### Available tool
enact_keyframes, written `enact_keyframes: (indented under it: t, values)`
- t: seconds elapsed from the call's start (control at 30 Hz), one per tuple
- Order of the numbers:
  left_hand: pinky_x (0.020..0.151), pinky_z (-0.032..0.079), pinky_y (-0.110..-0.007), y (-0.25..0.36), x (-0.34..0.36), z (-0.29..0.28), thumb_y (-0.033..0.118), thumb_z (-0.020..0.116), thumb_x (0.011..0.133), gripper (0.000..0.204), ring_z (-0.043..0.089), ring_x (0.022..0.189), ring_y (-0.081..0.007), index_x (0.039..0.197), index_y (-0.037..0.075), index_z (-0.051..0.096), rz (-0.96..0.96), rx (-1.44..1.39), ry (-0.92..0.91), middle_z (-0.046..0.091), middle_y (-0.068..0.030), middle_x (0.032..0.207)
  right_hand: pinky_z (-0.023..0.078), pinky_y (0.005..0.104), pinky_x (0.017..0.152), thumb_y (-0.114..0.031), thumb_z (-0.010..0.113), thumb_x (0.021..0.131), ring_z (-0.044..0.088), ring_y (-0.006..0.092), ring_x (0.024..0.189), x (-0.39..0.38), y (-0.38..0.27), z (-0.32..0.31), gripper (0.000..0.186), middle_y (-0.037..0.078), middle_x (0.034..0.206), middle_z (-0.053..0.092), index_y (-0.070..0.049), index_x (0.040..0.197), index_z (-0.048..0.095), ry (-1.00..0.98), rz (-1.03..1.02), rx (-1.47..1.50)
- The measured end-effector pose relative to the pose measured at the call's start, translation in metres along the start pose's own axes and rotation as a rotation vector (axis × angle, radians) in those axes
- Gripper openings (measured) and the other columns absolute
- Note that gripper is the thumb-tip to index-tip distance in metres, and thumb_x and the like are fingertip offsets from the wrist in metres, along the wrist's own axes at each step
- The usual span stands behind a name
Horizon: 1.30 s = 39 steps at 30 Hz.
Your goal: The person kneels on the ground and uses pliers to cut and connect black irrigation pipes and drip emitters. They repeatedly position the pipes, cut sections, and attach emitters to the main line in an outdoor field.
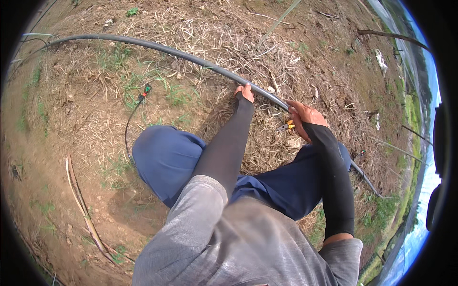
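A long grey-black hose [191, 58] curves from the far left across the ground in front of me. My left hand [245, 91] is closed on its near side, the fingers partly hidden by the hose. Farther right, my right hand [307, 117] is closed on the same hose where its visible length stops, so that part is covered by the fingers. Beneath my right hand, a pair of pliers [287, 126] with yellow-orange handles lies on the dry straw, touched by neither hand.
Left of my knee, a thin black tube with a green-and-red tip [147, 89] stands up. Another hose length [366, 180] lies beyond my right knee. A split stick [82, 209] rests on bare soil at left. Dry straw [195, 28] covers the ground ahead.
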<state>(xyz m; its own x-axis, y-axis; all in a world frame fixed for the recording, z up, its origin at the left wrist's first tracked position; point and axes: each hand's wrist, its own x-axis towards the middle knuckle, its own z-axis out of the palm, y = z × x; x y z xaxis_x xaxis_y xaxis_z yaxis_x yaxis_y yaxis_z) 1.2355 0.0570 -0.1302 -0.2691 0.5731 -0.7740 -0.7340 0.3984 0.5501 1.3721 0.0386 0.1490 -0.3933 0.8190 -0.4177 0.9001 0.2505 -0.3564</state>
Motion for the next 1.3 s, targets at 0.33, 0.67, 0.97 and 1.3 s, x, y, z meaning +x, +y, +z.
enact_keyframes:
  t: [0.33,0.67,0.97,1.3]
  values:
    - [0.082,0.045,-0.046,0.030,-0.005,0.035,0.075,0.051,0.077,0.076,0.050,0.088,-0.0245,0.111,0.008,0.044,-0.089,-0.771,-0.169,0.048,-0.0101,0.099,0.049,0.0461,0.068,-0.021,0.054,0.089,0.064,0.0384,0.075,0.039,-0.018,0.028,0.026,0.022,0.077,0.064,-0.008,0.111,0.059,0.113,0.130,0.058]
    - [0.054,0.047,-0.045,0.018,0.009,0.025,0.062,0.052,0.084,0.051,0.055,0.064,-0.0259,0.076,0.012,0.054,-0.269,-0.886,-0.262,0.053,-0.0040,0.066,0.050,0.0463,0.070,-0.021,0.054,0.088,0.065,0.0377,0.078,0.066,-0.048,0.044,0.026,0.022,0.077,0.065,-0.009,0.109,0.063,0.072,0.172,-0.050]
    - [0.056,0.044,-0.040,0.059,-0.009,0.065,0.047,0.046,0.089,0.040,0.048,0.060,-0.0236,0.076,0.010,0.046,-0.443,-0.869,-0.173,0.047,-0.0057,0.067,0.049,0.0463,0.069,-0.024,0.051,0.091,0.064,0.0377,0.076,0.066,-0.056,0.010,0.027,0.022,0.078,0.064,-0.011,0.113,0.060,0.027,0.265,-0.191]
    - [0.061,0.044,-0.041,0.034,0.008,0.052,0.044,0.048,0.088,0.038,0.049,0.063,-0.0240,0.072,0.009,0.049,-0.313,-0.969,-0.493,0.048,-0.0059,0.065,0.049,0.0457,0.064,-0.008,0.055,0.081,0.062,0.0379,0.068,0.057,-0.063,0.026,0.030,0.022,0.075,0.060,-0.009,0.111,0.061,0.147,0.116,-0.135]
